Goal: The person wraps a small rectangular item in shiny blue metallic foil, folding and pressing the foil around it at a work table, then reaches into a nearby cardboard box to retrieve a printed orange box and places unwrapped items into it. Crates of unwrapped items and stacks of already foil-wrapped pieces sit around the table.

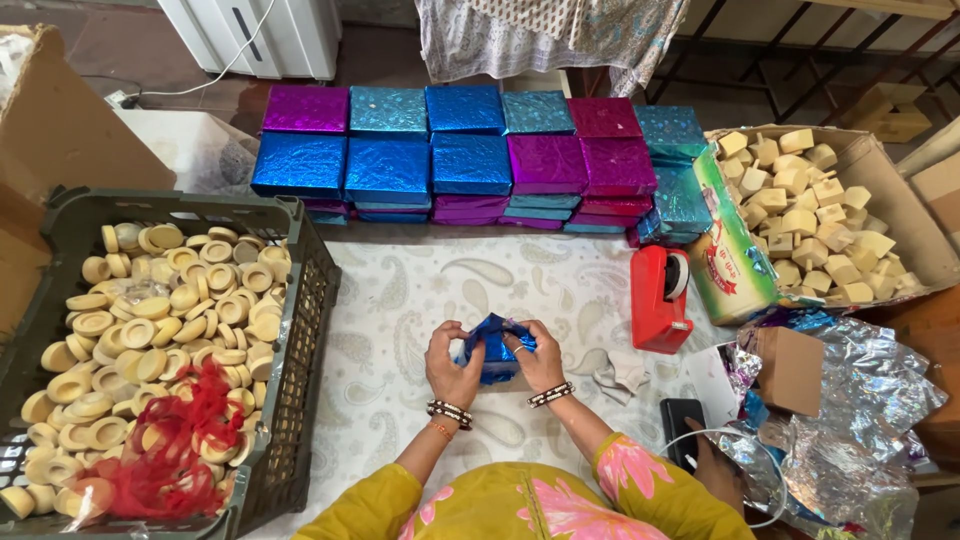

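Both my hands pinch one blue foil packet, just left of the red tape dispenser: left hand, right hand. I'd crease folds tight, corners flat against the table.

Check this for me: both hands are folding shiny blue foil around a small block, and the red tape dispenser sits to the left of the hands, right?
Not quite. In the head view the red tape dispenser sits to the right of the hands. Left hand and right hand are both folding shiny blue foil.
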